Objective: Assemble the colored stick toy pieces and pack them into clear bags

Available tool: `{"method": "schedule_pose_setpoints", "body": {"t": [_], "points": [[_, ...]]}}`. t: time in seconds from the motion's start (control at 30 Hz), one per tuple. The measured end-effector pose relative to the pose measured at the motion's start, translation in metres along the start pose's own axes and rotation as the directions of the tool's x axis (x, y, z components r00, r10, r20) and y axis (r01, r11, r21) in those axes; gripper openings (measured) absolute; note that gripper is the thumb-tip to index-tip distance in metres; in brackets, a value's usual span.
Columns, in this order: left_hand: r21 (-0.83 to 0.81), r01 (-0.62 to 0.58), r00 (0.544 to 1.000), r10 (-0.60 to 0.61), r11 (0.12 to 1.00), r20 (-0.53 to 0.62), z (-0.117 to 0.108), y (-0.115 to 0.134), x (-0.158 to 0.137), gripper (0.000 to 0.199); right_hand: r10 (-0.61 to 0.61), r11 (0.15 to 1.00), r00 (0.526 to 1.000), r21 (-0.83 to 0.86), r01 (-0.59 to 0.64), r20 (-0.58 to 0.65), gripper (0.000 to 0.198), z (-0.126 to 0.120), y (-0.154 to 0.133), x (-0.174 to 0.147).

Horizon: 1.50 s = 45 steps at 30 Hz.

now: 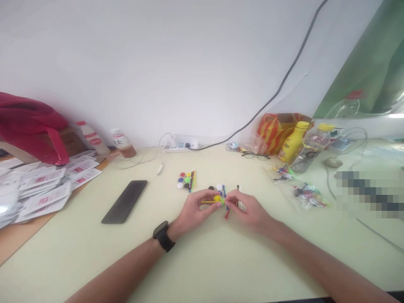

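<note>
My left hand (197, 209) pinches a small yellow plastic piece (217, 198), a round disc with a thin yellow stick pointing left. Close beside it, my right hand (251, 211) has its thumb and fingertips closed at a small green plastic piece (222, 201), which touches or nearly touches the yellow one; the fingers partly hide both. Around the fingertips lie a blue stick (224, 190), a red stick (226, 215), a black stick (238, 187), a black disc (211, 188) and a white disc (219, 187). Farther left rests a group of coloured discs (187, 179) with several sticks (192, 181).
A black phone (124, 202) lies left of my hands. Plastic bags of small parts (309, 195) and bottles (292, 143) stand at the right. White packets (47, 189) cover the left edge. A power strip (179, 146) and grey cable (271, 101) are at the wall.
</note>
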State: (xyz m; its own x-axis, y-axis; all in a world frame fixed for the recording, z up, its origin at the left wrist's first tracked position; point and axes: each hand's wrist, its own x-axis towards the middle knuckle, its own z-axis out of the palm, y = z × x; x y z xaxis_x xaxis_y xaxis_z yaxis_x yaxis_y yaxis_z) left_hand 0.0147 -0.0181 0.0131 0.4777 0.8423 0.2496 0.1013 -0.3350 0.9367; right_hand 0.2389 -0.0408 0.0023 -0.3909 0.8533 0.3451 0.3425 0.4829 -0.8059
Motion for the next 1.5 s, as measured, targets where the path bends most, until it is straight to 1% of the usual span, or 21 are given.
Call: {"method": "schedule_pose_setpoints", "body": {"t": [0.1, 0.23, 0.37, 0.43, 0.5, 0.63, 0.77, 0.83, 0.9, 0.97, 1.03, 1.13, 1.2, 1.3, 1.37, 1.4, 1.43, 1.5], "points": [[0.007, -0.015, 1.0, 0.015, 1.0, 0.011, 0.0, -0.001, 0.0, 0.026, -0.018, 0.998, 1.0, -0.053, 0.018, 0.001, 0.014, 0.0, 0.0, -0.001], [0.041, -0.077, 0.997, 0.077, 0.996, 0.01, -0.001, -0.005, -0.002, 0.025, -0.051, 0.995, 0.998, -0.089, 0.048, -0.033, 0.013, 0.0, 0.001, -0.001], [0.18, -0.148, 0.988, 0.155, 0.972, -0.024, -0.002, -0.007, -0.002, 0.021, -0.058, 0.995, 0.998, -0.087, 0.056, -0.024, 0.012, -0.001, 0.002, -0.001], [0.251, -0.19, 0.979, 0.204, 0.949, -0.028, -0.002, -0.007, -0.003, 0.019, -0.041, 0.996, 0.999, -0.078, 0.04, -0.009, 0.012, -0.001, 0.002, -0.001], [0.285, -0.216, 0.972, 0.232, 0.934, -0.022, -0.002, -0.006, -0.003, 0.019, -0.008, 0.998, 1.0, -0.061, 0.008, -0.001, 0.013, -0.002, 0.002, 0.0], [0.293, -0.209, 0.975, 0.223, 0.933, -0.014, -0.002, -0.006, -0.003, 0.019, 0.045, 0.999, 0.999, 0.007, -0.045, -0.019, 0.015, -0.003, -0.003, 0.001], [0.29, -0.194, 0.979, 0.206, 0.937, -0.009, -0.001, -0.006, -0.003, 0.016, 0.053, 0.997, 0.998, 0.063, -0.051, -0.031, 0.016, -0.005, -0.008, 0.003], [0.268, -0.187, 0.981, 0.194, 0.945, -0.001, -0.001, -0.003, -0.004, 0.015, 0.072, 0.994, 0.997, 0.091, -0.068, -0.038, 0.016, -0.005, -0.008, 0.003], [0.209, -0.173, 0.985, 0.173, 0.962, 0.015, -0.001, 0.001, -0.005, 0.015, 0.098, 0.986, 0.995, 0.137, -0.092, -0.034, 0.017, -0.006, -0.007, 0.004], [0.108, -0.149, 0.988, 0.145, 0.983, 0.046, -0.001, 0.005, -0.005, 0.015, 0.117, 0.976, 0.993, 0.19, -0.111, -0.024, 0.018, -0.006, -0.006, 0.004], [0.007, -0.119, 0.99, 0.118, 0.993, 0.072, -0.001, 0.007, -0.004, 0.015, 0.123, 0.969, 0.991, 0.222, -0.108, -0.054, 0.018, -0.006, -0.004, 0.005], [-0.096, -0.072, 0.995, 0.078, 0.993, 0.061, -0.001, 0.003, 0.0, 0.016, 0.097, 0.982, 0.981, 0.174, -0.066, -0.171, 0.023, -0.008, -0.004, 0.005], [-0.152, -0.036, 0.999, 0.041, 0.988, 0.031, -0.002, -0.003, 0.002, 0.022, 0.053, 0.993, 0.978, 0.117, -0.03, -0.2, 0.028, -0.01, -0.004, 0.004], [-0.208, 0.006, 1.0, -0.006, 0.978, 0.002, -0.002, -0.009, 0.003, 0.027, 0.007, 0.995, 0.989, 0.096, 0.008, -0.147, 0.039, -0.009, -0.004, 0.001], [-0.225, 0.024, 1.0, -0.026, 0.974, -0.005, -0.003, -0.01, 0.003, 0.026, 0.005, 0.994, 0.993, 0.113, 0.008, -0.118, 0.05, -0.007, -0.004, -0.001], [-0.231, 0.029, 0.999, -0.032, 0.973, -0.008, -0.003, -0.011, 0.003, 0.026, 0.01, 0.992, 0.993, 0.13, 0.005, -0.116, 0.052, -0.006, -0.004, -0.002], [-0.236, 0.031, 0.999, -0.035, 0.971, -0.011, -0.002, -0.01, 0.003, 0.027, 0.017, 0.988, 0.994, 0.153, 0.0, -0.109, 0.049, -0.006, -0.004, -0.002], [-0.242, 0.027, 0.999, -0.033, 0.97, -0.022, -0.002, -0.01, 0.003, 0.026, 0.033, 0.976, 0.999, 0.216, -0.024, -0.042, 0.035, -0.007, -0.004, -0.003]]}}
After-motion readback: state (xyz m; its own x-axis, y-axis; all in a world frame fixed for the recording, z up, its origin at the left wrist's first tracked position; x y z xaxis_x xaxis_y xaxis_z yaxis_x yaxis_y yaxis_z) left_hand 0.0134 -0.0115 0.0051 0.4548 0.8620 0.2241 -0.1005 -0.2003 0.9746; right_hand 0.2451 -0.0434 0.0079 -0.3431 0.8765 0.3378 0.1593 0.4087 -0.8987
